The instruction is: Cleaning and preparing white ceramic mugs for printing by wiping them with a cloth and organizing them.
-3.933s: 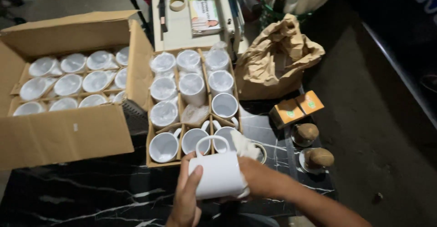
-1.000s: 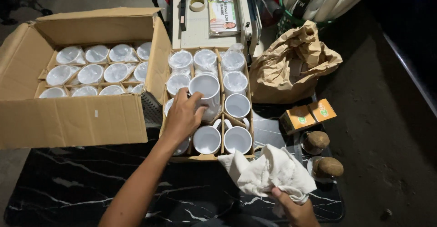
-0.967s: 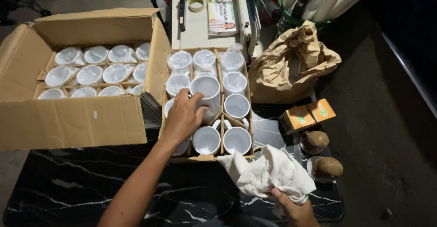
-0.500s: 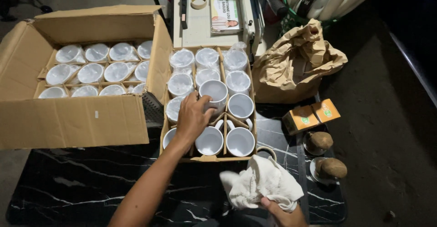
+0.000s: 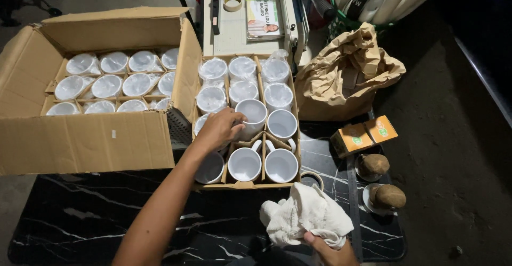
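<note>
Mug [image 5: 250, 117] under outstretched left hand [image 5: 218, 130], fingers curled

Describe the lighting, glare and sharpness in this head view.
Head view: light falls from above onto the white mugs, which read bright but not blown out; the right edge sinks into darkness; the marble tabletop shows faint sheen; the left hand and cloth in the right hand are sharp, without motion blur.

Left hand [image 5: 217, 130] grips white mug [image 5: 250, 117]; right hand [image 5: 328, 244] clutches cloth [image 5: 306, 215]

Crumpled brown paper bag [image 5: 346, 74], orange cartons [image 5: 364, 135], tape roll [image 5: 232, 2]
</note>
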